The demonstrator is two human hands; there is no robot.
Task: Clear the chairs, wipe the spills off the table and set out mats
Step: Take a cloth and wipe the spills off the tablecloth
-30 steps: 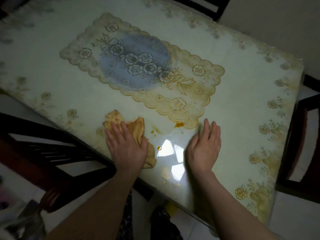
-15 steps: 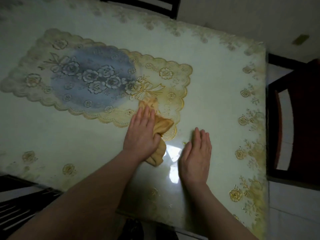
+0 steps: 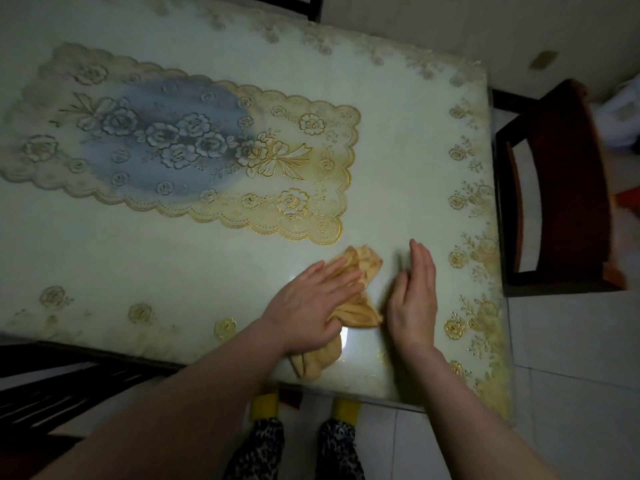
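A crumpled yellow cloth (image 3: 363, 268) lies on the glossy table (image 3: 398, 150) near its front edge. My left hand (image 3: 311, 306) presses flat on the cloth with straight fingers. My right hand (image 3: 414, 299) rests on the table just right of the cloth, fingers straight and together. A floral mat (image 3: 180, 150) with a blue centre and gold scalloped border lies across the table's middle, beyond the cloth. No orange spots show on the surface where the cloth lies.
A dark wooden chair (image 3: 561, 188) stands at the table's right end. Another chair (image 3: 284, 5) shows at the far side, and a dark chair (image 3: 52, 382) sits at the near left. My feet (image 3: 301, 441) stand on pale floor tiles below the table edge.
My left hand has slid the cloth from the mat's corner back toward the front edge, beside my right hand. The orange spots seen a second ago are gone from view.
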